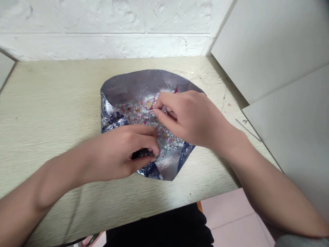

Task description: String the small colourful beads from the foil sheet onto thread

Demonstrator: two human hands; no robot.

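A foil-lined container (168,166), blue with a silver pattern on its outside, lies open on the table. Loose beads (140,115) of many colours, mostly white, pink and clear, cover its inside. Over the front left rim, my left hand (133,147) has its thumb and fingers pinched together just above the lining. My right hand (185,115) reaches in from the right, thumb and forefinger closed low over the beads. Whatever sits between the fingertips of either hand is too small or hidden to name.
The pale wooden table (51,103) meets a white brick-patterned wall (102,20) at the back. White panels (269,44) stand along the right side. Thin clear strands (205,73) and a thin metal piece (248,129) lie at the right edge.
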